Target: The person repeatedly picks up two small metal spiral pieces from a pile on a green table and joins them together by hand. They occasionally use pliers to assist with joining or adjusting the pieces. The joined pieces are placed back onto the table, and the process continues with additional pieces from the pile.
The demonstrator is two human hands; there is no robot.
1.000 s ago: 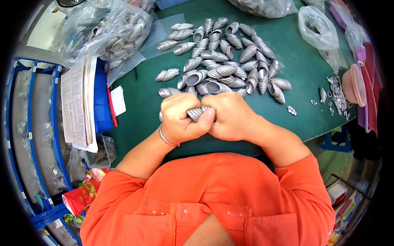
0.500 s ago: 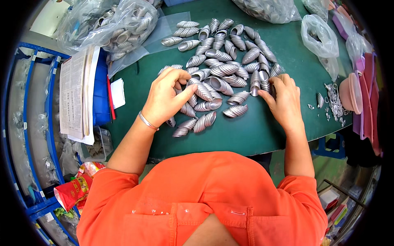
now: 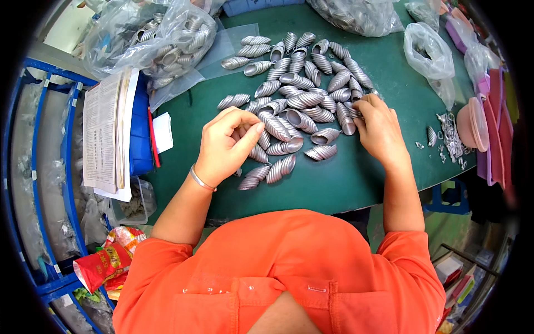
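Note:
Many silver-grey, spiral-ribbed metal tubes with slanted ends (image 3: 303, 100) lie in a loose pile in front of me on the green table (image 3: 311, 192). My left hand (image 3: 227, 146), a metal bangle at its wrist, is at the pile's left edge. Its fingers are curled, thumb and forefinger close together; what they hold, if anything, is hidden. My right hand (image 3: 381, 129) bends over the pile's right side, its fingertips closed on a ribbed metal tube (image 3: 352, 109) that the hand partly covers. Just left of those fingers lies another tube (image 3: 344, 118), tilted.
Plastic bags of similar tubes stand at back left (image 3: 167, 47) and at the back (image 3: 356, 16). A translucent bag (image 3: 429, 53), small silver bits (image 3: 453, 133) and a pink bowl (image 3: 473, 125) are at right. Newspapers (image 3: 105, 131) rest on a blue bin (image 3: 141, 128) at left.
My right hand has moved slightly in toward the pile, and its fingers have curled over a tube. The tube beside it now leans differently. My left hand has drawn its thumb and forefinger closer together.

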